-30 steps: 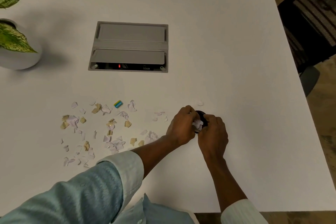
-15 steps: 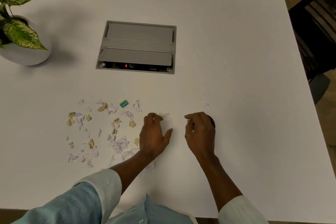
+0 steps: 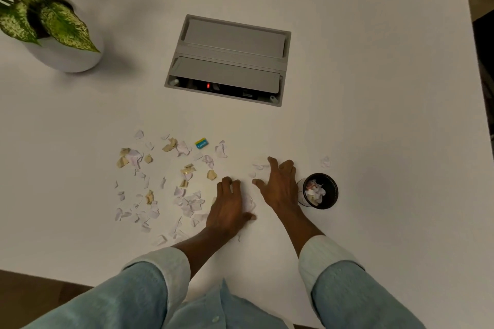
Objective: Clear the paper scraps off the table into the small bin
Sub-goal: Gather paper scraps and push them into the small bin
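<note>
Several white and tan paper scraps [image 3: 187, 195] lie scattered on the white table [image 3: 374, 120], left of my hands, with a blue and yellow scrap [image 3: 201, 143] at their far edge. The small black bin [image 3: 331, 183] stands to the right, with crumpled paper inside. My left hand [image 3: 230, 208] rests palm down on the scraps' right edge, a white scrap [image 3: 250, 204] beside its thumb. Just left of the bin, my right hand [image 3: 280, 184] lies flat with fingers spread beside a few white scraps [image 3: 259, 167]. One lone scrap [image 3: 325, 161] sits beyond the bin.
A grey cable hatch [image 3: 230, 61] is set into the table beyond the scraps, its near flap open. A potted plant [image 3: 53, 29] in a white pot stands at the far left. The table's near edge runs just under my sleeves.
Both hands have left the bin and moved left onto the table. The bin, covered by my hands before, now shows with paper inside. My head has tilted, shifting the view.
</note>
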`<action>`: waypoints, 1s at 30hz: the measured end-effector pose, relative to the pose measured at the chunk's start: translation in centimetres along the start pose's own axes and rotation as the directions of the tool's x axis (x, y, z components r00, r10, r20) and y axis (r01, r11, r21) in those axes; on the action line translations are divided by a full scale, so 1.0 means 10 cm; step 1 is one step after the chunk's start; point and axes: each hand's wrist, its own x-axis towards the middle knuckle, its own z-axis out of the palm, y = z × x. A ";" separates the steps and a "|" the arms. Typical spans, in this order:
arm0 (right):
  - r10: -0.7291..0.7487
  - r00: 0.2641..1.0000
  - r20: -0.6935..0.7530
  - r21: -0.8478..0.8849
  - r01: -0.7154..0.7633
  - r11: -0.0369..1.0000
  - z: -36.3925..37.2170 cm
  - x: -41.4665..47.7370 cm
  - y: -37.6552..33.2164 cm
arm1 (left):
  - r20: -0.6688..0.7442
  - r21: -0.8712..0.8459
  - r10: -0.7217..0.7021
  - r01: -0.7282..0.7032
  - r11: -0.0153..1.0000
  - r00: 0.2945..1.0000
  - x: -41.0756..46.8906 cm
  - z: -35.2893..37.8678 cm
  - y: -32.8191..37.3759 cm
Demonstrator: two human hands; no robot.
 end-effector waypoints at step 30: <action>-0.027 0.954 -0.300 0.406 0.153 0.901 -0.24 -0.58 0.28 | -0.350 -0.451 -0.066 -0.106 0.886 0.935 0.15 -0.31 0.26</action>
